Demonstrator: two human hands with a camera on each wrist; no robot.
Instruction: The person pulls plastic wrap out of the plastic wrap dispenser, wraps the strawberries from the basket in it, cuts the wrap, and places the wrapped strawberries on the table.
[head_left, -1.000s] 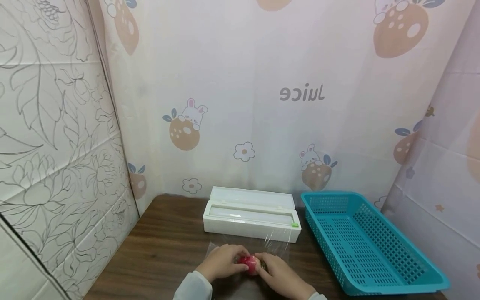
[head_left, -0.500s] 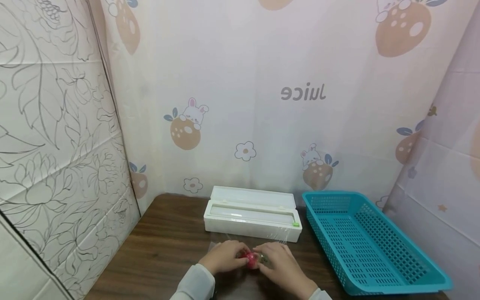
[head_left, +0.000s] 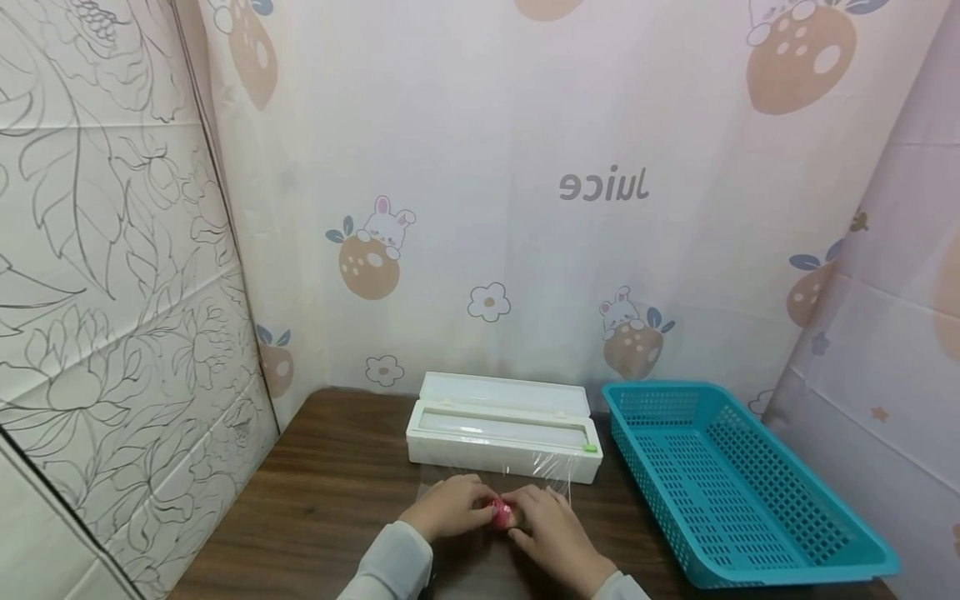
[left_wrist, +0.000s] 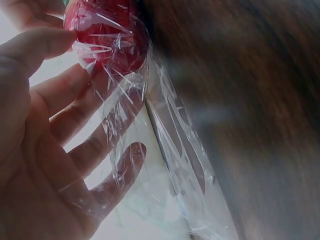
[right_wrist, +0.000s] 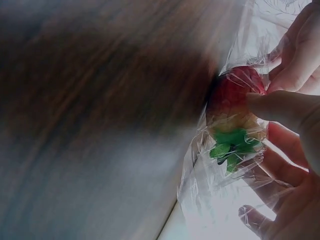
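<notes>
A red strawberry (head_left: 502, 515), paler toward its green leaves (right_wrist: 232, 142), lies between both hands over the table. Clear cling film (left_wrist: 172, 135) covers it, wrinkled and stretched over its skin in both wrist views. My left hand (head_left: 450, 507) pinches the tip end of the strawberry (left_wrist: 112, 37) between thumb and fingers, its other fingers spread behind the film. From the other side my right hand (head_left: 553, 529) grips the leafy end, thumb on the flank of the strawberry (right_wrist: 231, 102). Film runs from the hands back to the white cling film dispenser (head_left: 502, 457).
The dispenser stands behind the hands, its lid (head_left: 506, 393) raised and a green slider (head_left: 590, 448) at its right end. At the right is a turquoise plastic basket (head_left: 795, 577). Brown wooden tabletop (head_left: 300, 492) stretches to the left; patterned curtains (head_left: 480, 208) hang behind.
The right hand has lifted slightly and drawn in closer over the leafy end, covering more of the strawberry. The left hand has shifted slightly forward. Dispenser and basket stay put.
</notes>
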